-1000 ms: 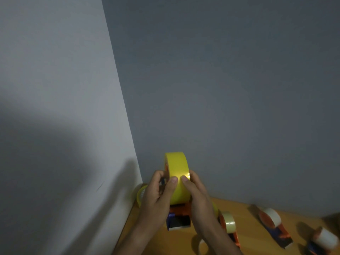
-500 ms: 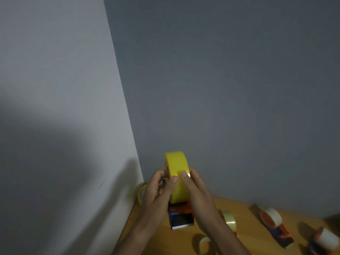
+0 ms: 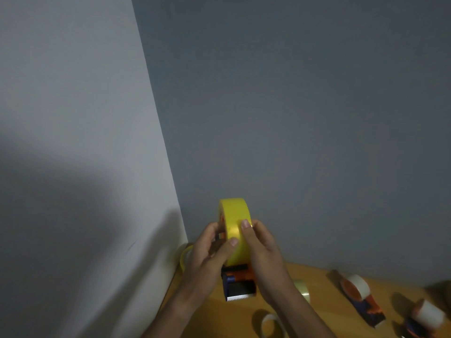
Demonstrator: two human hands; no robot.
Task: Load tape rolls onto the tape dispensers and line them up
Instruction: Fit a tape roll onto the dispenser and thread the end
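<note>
A yellow tape roll [image 3: 234,215] sits upright on an orange and dark blue tape dispenser [image 3: 240,285], held above the wooden table [image 3: 314,284]. My left hand [image 3: 207,254] grips the roll's left side, thumb pressed on its face. My right hand [image 3: 262,250] grips the right side, thumb higher on the face. The dispenser's serrated blade points toward me. Two loaded dispensers with pale rolls lie at the right [image 3: 358,291] and far right [image 3: 424,318].
A grey wall rises behind and a lighter wall stands at the left, meeting in a corner. A yellow roll [image 3: 185,257] leans by the corner. A pale roll [image 3: 302,291] lies behind my right wrist, and another loose roll [image 3: 271,323] lies near the bottom edge.
My left thumb has slid down the roll's face while my right thumb moved up it. The dispenser has dropped slightly lower in my hands.
</note>
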